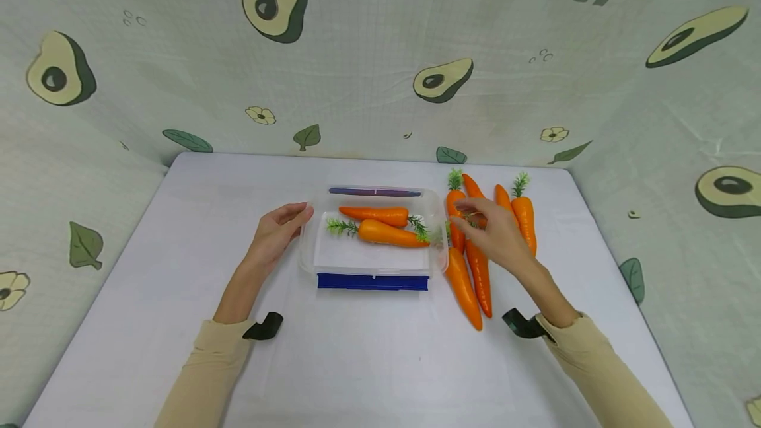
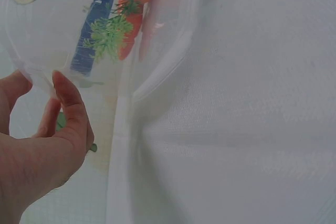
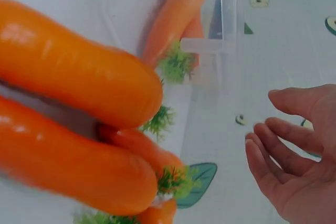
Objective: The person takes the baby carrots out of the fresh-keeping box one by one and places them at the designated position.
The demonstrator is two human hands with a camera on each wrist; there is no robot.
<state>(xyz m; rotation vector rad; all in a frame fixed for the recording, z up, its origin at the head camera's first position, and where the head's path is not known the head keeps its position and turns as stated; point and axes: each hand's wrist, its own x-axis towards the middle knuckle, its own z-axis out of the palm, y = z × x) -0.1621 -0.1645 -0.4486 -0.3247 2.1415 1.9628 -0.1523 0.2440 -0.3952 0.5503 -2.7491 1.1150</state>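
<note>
A clear plastic food box [image 1: 333, 265] with a blue latch [image 1: 372, 282] along its near side stands on the table. Inside lie two orange carrots with green tops, one carrot [image 1: 374, 216] behind the other carrot [image 1: 389, 234]. My left hand [image 1: 279, 233] pinches the box's left rim between thumb and fingers, as the left wrist view also shows. Over a group of carrots right of the box hovers my right hand [image 1: 496, 230], its fingers loosely bent and parted from the thumb. Nothing sits between them in the right wrist view, where large carrots [image 3: 79, 66] fill the left side.
Several loose carrots lie right of the box, including a long one [image 1: 479, 276], a near one [image 1: 462, 289] and a leafy one [image 1: 524, 220] farther right. The white tabletop [image 1: 357, 362] meets an avocado-print cloth [image 1: 368, 51] at the back and sides.
</note>
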